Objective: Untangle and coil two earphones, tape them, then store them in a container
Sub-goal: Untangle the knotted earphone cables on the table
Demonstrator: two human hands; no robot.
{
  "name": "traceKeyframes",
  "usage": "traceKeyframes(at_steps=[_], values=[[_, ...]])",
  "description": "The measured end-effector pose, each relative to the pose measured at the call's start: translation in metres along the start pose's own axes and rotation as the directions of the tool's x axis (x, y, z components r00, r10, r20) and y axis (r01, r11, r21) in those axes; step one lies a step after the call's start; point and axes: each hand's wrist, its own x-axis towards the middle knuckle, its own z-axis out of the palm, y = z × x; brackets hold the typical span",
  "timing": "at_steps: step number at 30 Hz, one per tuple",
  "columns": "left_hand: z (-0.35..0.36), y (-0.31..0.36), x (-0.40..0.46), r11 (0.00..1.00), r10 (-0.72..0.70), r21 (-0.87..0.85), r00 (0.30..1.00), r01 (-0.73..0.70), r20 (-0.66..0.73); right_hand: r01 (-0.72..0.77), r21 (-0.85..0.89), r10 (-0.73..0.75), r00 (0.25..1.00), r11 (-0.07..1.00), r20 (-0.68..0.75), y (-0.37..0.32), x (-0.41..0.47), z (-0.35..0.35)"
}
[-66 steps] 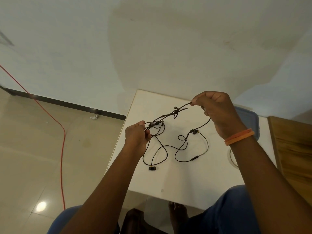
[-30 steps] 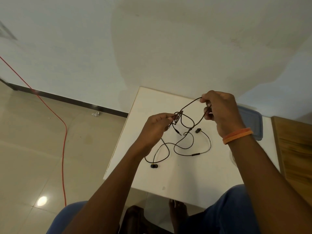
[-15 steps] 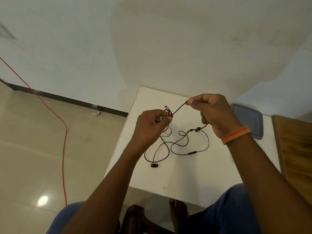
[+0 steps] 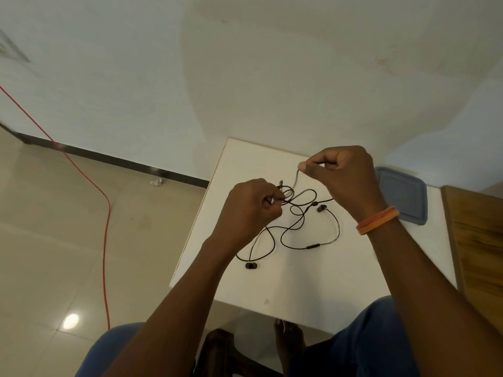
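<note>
My left hand (image 4: 251, 206) pinches the knot of the tangled earphones (image 4: 296, 227) above the white table (image 4: 299, 281); my right hand (image 4: 343, 175) pinches one strand. A blue lid (image 4: 402, 197) sits behind my right wrist, partly hidden.

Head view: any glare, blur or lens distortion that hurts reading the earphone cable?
Head view: one bright glare spot on the floor tile, off the work area; wide-angle bending at the edges; soft, even light. The earphone cable reads sharp against the white table, except the tangle at the left hand.
</note>
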Motion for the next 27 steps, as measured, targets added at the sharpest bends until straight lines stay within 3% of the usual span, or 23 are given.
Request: traceKeyframes(at_steps=[4,9,12,17,20,27], values=[[-0.001,0.004,0.001,0.977,-0.044,-0.205,0.998,0.053,0.047,0.0,-0.069,0.003,0.999,0.998,0.042,0.002,-0.001,0.003],[-0.01,0.002,0.001,0.827,-0.141,-0.529,0.98,0.193,0.136,-0.082,-0.147,0.074,0.996,0.986,-0.059,0.013,0.002,-0.006],[-0.014,-0.002,0.004,0.763,-0.179,-0.607,0.974,0.225,0.136,-0.123,-0.183,0.105,0.989,0.975,-0.106,0.017,0.004,-0.012],[-0.011,-0.014,0.006,0.899,-0.229,-0.384,0.973,0.209,-0.006,-0.198,-0.124,0.181,0.974,0.972,-0.137,0.016,0.007,-0.011],[-0.008,-0.019,0.004,0.964,-0.207,-0.19,0.973,0.184,-0.104,-0.239,0.091,0.249,0.959,0.967,-0.138,0.014,0.009,-0.011],[0.001,-0.036,-0.003,0.918,-0.326,0.241,0.945,0.316,0.004,-0.275,0.343,0.376,0.885,0.898,-0.274,0.013,0.011,-0.022]])
